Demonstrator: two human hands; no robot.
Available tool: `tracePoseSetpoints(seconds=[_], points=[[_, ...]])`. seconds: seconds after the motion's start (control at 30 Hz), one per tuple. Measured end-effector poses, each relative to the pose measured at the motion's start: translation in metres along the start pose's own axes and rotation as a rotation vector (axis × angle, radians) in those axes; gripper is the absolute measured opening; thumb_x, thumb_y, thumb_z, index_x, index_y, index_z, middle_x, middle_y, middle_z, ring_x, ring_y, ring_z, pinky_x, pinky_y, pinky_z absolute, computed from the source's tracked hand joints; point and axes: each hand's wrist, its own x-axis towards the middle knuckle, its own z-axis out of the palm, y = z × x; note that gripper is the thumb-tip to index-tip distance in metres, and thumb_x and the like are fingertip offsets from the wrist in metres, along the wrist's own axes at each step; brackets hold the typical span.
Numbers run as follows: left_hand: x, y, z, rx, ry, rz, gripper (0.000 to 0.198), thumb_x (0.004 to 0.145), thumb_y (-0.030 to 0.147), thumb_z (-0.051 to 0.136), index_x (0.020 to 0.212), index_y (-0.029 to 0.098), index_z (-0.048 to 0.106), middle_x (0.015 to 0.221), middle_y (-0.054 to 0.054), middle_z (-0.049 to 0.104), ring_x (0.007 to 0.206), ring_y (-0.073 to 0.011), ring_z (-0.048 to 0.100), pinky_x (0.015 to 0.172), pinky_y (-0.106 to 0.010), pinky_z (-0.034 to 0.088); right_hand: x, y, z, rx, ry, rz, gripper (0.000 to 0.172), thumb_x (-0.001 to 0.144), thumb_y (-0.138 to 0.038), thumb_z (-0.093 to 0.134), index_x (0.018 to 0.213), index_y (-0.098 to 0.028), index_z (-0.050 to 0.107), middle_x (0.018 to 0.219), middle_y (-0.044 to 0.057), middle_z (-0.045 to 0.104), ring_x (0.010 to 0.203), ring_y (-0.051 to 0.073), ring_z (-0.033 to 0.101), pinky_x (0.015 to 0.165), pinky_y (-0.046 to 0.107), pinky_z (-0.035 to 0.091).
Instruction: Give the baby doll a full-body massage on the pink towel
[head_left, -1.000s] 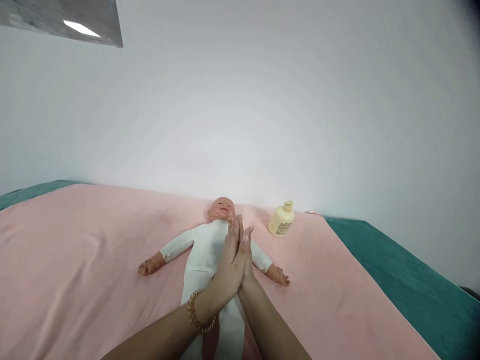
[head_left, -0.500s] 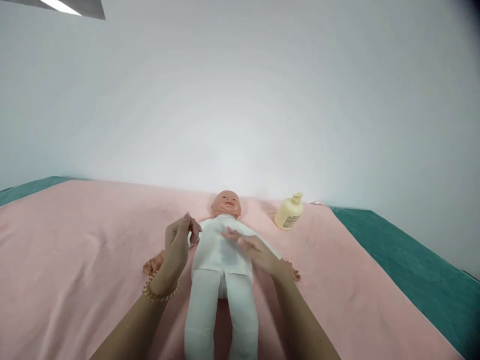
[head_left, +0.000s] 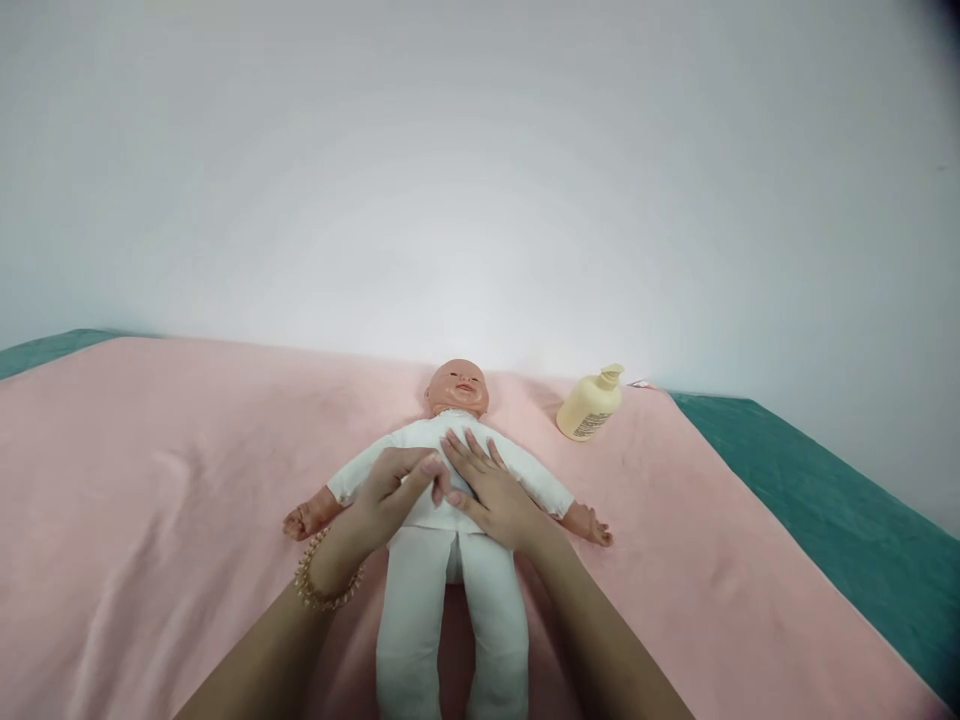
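A baby doll [head_left: 491,620] with a white cloth body lies face up on a pink cloth, its arms spread out to both sides. Over the doll's chest and belly, my left hand [head_left: 397,490] is loosely closed with its fingers curled; nothing shows in it, and a beaded bracelet circles its wrist. My right hand [head_left: 495,490] lies on the doll's chest with the fingers spread and holds nothing. The thumbs of the two hands are close to each other.
A pale yellow pump bottle [head_left: 589,405] stands to the right of the doll's head. The pink cloth [head_left: 720,580] covers a green surface [head_left: 832,490] that shows at both sides. Behind rises a plain wall [head_left: 465,180].
My left hand has moved right, from beside the doll's shoulder to over its torso. My right hand has turned and flattened on the chest. The camera view has shifted slightly.
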Motion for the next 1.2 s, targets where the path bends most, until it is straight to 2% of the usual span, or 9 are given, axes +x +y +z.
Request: tracePoseSetpoints(seconds=[0.1,0.17,0.37,0.47,0.67,0.87,0.97,1.1,1.2], points=[[0.001,0.009,0.001,-0.063,-0.267,0.018,0.053,0.094,0.054,0.036,0.074,0.017,0.069,0.074,-0.006,0.068,0.077,-0.0192,0.062,0.08,-0.032,0.047,0.001,0.007,0.004,-0.008,0.055,0.042,0.063,0.098,-0.051,0.032,0.152,-0.028,0.008,0.158,0.005,0.013,0.147,0.023,0.004,0.117,0.056,0.008],[0.002,0.015,0.001,-0.063,-0.366,0.011,0.051,0.094,0.053,0.038,0.081,0.018,0.072,0.079,-0.006,0.071,0.08,-0.0198,0.064,0.084,-0.033,0.048,0.001,0.01,0.005,-0.009,0.086,0.11,0.066,0.098,-0.052,0.032,0.152,-0.025,0.007,0.158,0.007,0.012,0.147,0.024,0.006,0.117,0.057,0.01],[0.004,0.013,-0.009,0.199,-0.431,-0.003,0.026,0.09,0.039,0.055,0.096,0.025,0.075,0.099,-0.003,0.075,0.101,-0.0211,0.067,0.104,-0.036,0.039,-0.001,0.012,-0.003,-0.17,0.091,0.303,0.064,0.099,-0.049,0.026,0.15,-0.011,0.023,0.155,0.011,0.024,0.146,0.028,0.012,0.117,0.056,0.003],[0.004,0.009,-0.013,0.309,-0.427,-0.035,0.026,0.086,0.038,0.06,0.108,0.029,0.072,0.114,-0.002,0.071,0.119,-0.0235,0.059,0.113,-0.041,0.029,-0.003,0.011,-0.006,-0.24,0.102,0.33,0.062,0.099,-0.045,0.029,0.148,-0.008,0.028,0.153,0.013,0.027,0.146,0.028,0.014,0.117,0.056,0.001],[0.005,0.006,-0.009,0.3,-0.718,-0.068,0.031,0.091,0.044,0.052,0.114,0.032,0.069,0.134,0.002,0.058,0.138,-0.0222,0.037,0.119,-0.044,0.002,-0.005,0.018,-0.008,-0.222,0.156,0.298,0.061,0.1,-0.046,0.025,0.151,-0.013,0.024,0.156,0.01,0.021,0.147,0.027,0.011,0.117,0.058,0.003],[0.012,-0.015,-0.005,0.614,-0.591,-0.079,0.055,0.091,0.056,0.045,0.141,0.035,0.042,0.155,0.001,0.027,0.147,-0.0274,0.009,0.115,-0.056,-0.005,-0.003,0.025,-0.006,-0.131,0.337,0.292,0.067,0.099,-0.05,0.023,0.152,-0.012,0.015,0.158,0.012,0.016,0.147,0.025,0.005,0.117,0.056,0.008],[0.014,-0.027,-0.001,0.769,-0.503,-0.102,0.057,0.094,0.057,0.033,0.147,0.034,0.032,0.158,0.0,0.021,0.147,-0.0262,0.005,0.115,-0.057,-0.001,-0.002,0.029,-0.004,-0.07,0.417,0.3,0.068,0.098,-0.05,0.024,0.153,-0.011,0.012,0.158,0.012,0.015,0.147,0.024,0.003,0.118,0.055,0.009],[0.013,-0.037,0.007,0.936,-0.315,-0.199,0.053,0.097,0.054,0.025,0.146,0.037,0.032,0.159,0.002,0.018,0.147,-0.0315,0.006,0.113,-0.062,0.005,-0.002,0.028,-0.004,0.027,0.455,0.302,0.069,0.098,-0.05,0.027,0.153,-0.01,0.012,0.158,0.012,0.013,0.147,0.025,0.003,0.118,0.055,0.011],[0.011,-0.042,0.01,1.035,-0.173,-0.264,0.05,0.098,0.048,0.025,0.147,0.037,0.033,0.157,0.002,0.024,0.145,-0.0359,0.011,0.112,-0.065,0.011,-0.004,0.02,-0.01,0.123,0.445,0.224,0.061,0.098,-0.048,0.031,0.148,-0.014,0.032,0.153,0.011,0.032,0.144,0.025,0.023,0.116,0.051,0.022]])
